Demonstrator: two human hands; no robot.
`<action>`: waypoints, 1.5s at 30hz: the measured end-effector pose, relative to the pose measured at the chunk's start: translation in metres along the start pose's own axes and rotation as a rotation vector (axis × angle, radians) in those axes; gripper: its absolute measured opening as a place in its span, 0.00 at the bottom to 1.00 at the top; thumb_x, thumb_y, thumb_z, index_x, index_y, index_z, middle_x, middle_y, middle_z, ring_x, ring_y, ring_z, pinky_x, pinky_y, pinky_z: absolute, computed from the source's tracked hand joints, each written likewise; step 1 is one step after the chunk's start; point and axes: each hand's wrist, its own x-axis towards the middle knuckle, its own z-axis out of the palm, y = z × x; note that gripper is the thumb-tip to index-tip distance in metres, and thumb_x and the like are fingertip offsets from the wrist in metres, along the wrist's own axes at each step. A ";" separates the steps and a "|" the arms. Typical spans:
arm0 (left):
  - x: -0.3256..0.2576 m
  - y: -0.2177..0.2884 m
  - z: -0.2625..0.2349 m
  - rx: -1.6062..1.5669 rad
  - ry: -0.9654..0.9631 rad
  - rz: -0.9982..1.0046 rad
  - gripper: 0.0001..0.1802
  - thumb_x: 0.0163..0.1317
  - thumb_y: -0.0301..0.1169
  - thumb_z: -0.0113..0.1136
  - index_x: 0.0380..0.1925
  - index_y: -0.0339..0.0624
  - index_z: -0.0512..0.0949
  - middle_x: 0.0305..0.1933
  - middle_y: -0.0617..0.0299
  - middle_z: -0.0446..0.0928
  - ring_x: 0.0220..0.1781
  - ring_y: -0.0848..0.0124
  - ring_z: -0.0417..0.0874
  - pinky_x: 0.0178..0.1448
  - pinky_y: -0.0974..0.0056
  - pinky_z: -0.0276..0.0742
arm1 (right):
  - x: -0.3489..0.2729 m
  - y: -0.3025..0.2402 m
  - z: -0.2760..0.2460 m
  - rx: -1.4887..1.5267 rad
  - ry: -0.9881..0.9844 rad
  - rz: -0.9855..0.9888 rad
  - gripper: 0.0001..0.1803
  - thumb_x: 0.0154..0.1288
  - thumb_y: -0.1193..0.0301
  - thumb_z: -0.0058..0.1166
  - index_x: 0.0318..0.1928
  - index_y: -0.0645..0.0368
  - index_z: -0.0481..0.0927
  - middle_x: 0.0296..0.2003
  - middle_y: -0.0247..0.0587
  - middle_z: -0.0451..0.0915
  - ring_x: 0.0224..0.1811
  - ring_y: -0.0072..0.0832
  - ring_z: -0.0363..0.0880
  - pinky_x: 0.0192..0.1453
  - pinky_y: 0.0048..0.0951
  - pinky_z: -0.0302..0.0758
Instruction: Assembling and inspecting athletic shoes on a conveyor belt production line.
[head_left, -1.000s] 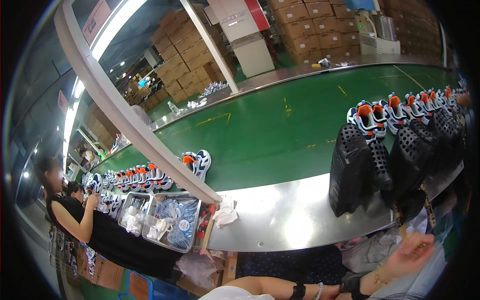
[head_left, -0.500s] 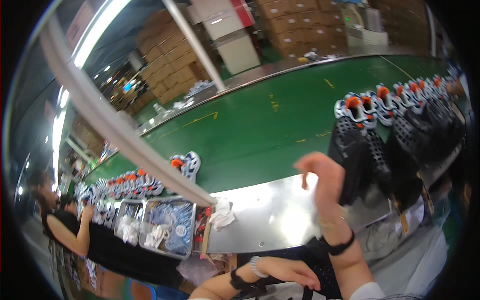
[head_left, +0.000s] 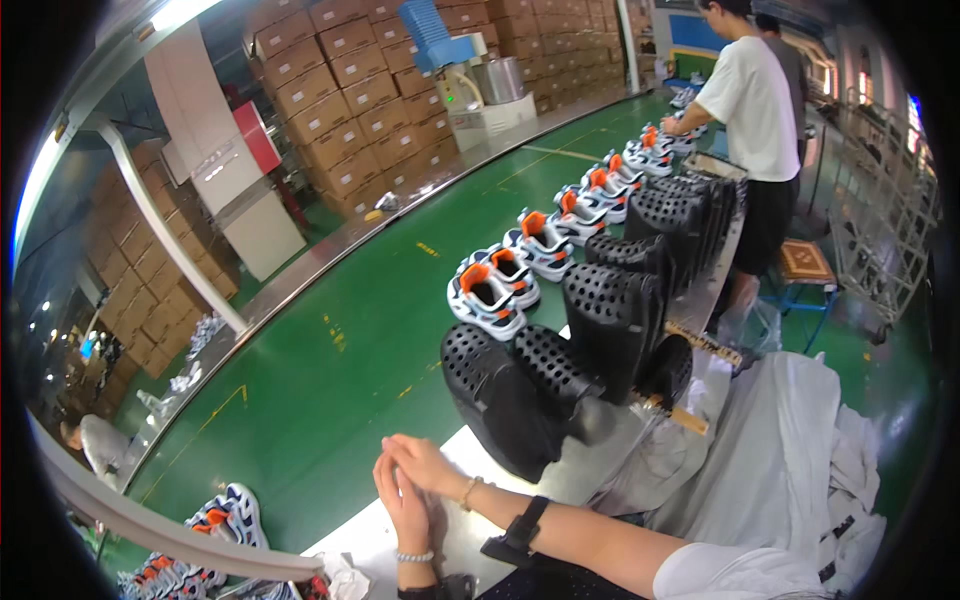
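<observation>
My left hand [head_left: 402, 508], with a beaded bracelet at its wrist, points up and away over a bright metal strip [head_left: 462, 560] at the conveyor's near edge. Against its fingertips lies my right hand [head_left: 428, 466], its fingers stretched out and the arm coming in from the right. I see nothing held between them. Nearest on the right stand black, boot-like forms with round holes [head_left: 500, 400], apart from my hands. Beyond these, a row of white and navy sneakers with orange linings [head_left: 487, 296] runs along the green conveyor belt [head_left: 340, 400].
More sneakers [head_left: 228, 518] sit at the lower left behind a curved white post [head_left: 180, 560]. White crumpled paper [head_left: 345, 577] lies by its foot. Grey cloth [head_left: 760, 450] drapes at the right. A person in a white shirt [head_left: 755, 100] handles sneakers farther along. Stacked cartons [head_left: 350, 110] stand behind.
My view has swung to the right. My hands, apart before with the right one raised, now meet at the fingers over the metal strip.
</observation>
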 end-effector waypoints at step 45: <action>-0.007 0.019 -0.003 -0.728 0.028 -0.497 0.19 0.65 0.25 0.54 0.55 0.38 0.65 0.46 0.59 0.74 0.45 0.70 0.77 0.45 0.70 0.77 | -0.001 -0.026 -0.011 0.381 -0.638 0.242 0.28 0.73 0.51 0.42 0.55 0.66 0.74 0.19 0.24 0.71 0.29 0.12 0.70 0.42 0.15 0.68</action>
